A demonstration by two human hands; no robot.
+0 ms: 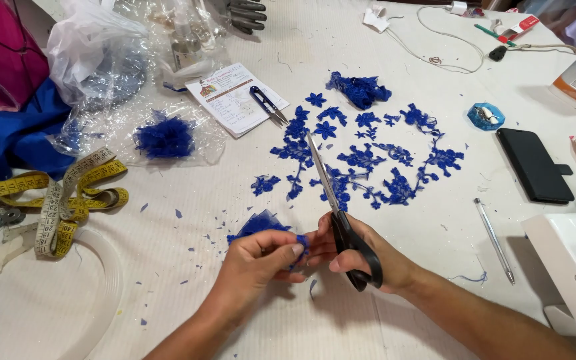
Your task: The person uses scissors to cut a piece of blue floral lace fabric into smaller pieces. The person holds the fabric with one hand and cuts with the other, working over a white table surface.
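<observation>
Head view, lower centre: the left hand (258,257) pinches a blue lace scrap (261,223) between closed fingertips, beside the right hand (361,250), fingers clamped on black-handled scissors (341,213).

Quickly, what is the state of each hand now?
Left hand: closed, pinching a blue lace piece.
Right hand: closed around black-handled scissors.

Lace pieces (361,160) lie spread on the table (188,200), behind the two hands. A tape measure (61,197) lies to their left, a phone (535,165) and pen (495,240) to their right. Thread snips (268,105) rest on a paper card (235,99) behind the lace.
</observation>
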